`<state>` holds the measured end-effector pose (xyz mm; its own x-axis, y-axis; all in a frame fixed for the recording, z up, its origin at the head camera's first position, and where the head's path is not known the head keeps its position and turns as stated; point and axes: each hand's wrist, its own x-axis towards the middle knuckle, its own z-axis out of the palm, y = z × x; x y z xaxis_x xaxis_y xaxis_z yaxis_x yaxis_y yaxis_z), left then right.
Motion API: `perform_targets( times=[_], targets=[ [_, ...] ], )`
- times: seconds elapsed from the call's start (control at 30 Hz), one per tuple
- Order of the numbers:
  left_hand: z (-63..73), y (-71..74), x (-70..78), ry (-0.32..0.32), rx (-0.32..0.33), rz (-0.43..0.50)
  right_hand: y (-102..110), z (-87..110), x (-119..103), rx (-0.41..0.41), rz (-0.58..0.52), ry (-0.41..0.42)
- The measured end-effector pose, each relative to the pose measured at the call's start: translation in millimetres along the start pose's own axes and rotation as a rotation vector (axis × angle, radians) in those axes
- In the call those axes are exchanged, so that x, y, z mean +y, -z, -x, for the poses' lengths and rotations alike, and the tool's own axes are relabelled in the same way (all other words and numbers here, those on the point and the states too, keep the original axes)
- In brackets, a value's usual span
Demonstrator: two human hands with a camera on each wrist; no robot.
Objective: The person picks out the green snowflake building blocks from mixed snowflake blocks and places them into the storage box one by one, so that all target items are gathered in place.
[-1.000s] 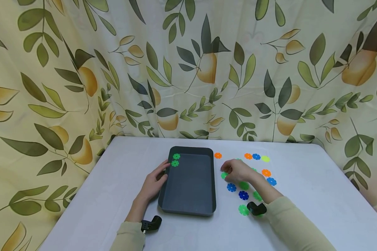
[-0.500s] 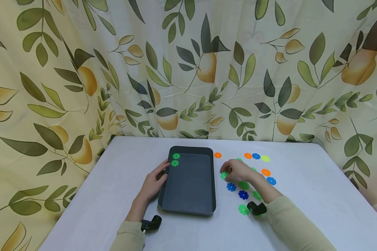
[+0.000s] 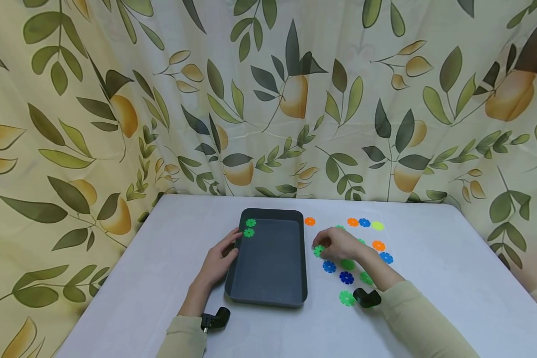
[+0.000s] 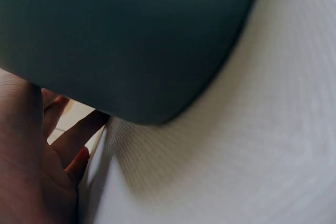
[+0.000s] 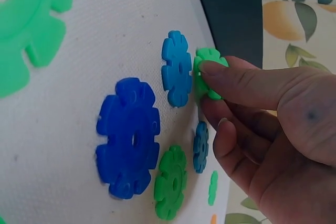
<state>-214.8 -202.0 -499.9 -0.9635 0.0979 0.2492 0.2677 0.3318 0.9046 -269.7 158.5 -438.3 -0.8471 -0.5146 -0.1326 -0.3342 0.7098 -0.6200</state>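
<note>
My right hand (image 3: 337, 243) pinches a green plastic snowflake disc (image 3: 318, 251) between thumb and fingers, just right of the dark grey tray (image 3: 268, 273). The right wrist view shows the thumb across the face of this green disc (image 5: 210, 55). Against the tray's left side rests my left hand (image 3: 218, 259), its fingers extended along the rim. Close up, the left wrist view has the left hand (image 4: 31, 166) beside the tray's dark wall (image 4: 131, 61). Two green discs (image 3: 249, 227) lie inside the tray at its far left corner.
Several loose discs lie right of the tray on the white table (image 3: 125, 293), among them a dark blue disc (image 3: 346, 277), a light blue disc (image 3: 329, 267), an orange disc (image 3: 378, 245) and a yellow disc (image 3: 377, 225). Behind hangs a leaf-patterned curtain (image 3: 268, 149).
My right hand has barely shifted, with the pinched green disc showing slightly more beside the fingertips. The left hand and the tray stay where they were.
</note>
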Motion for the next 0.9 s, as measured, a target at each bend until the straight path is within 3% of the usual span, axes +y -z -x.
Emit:
perform_targets(
  times=[0.33, 0.6, 0.9],
  targets=[
    [-0.5, 1.2, 0.2, 0.015, -0.019, -0.050, 4, 2.5, 5, -0.010, -0.044, 0.009],
    [0.8, 1.7, 1.9, 0.003, -0.014, -0.023, 8, 4.1, 7, -0.001, -0.119, -0.029],
    [0.4, 1.2, 1.5, 0.034, -0.024, -0.057, 17, 2.0, 5, 0.004, -0.266, -0.048]
  ],
)
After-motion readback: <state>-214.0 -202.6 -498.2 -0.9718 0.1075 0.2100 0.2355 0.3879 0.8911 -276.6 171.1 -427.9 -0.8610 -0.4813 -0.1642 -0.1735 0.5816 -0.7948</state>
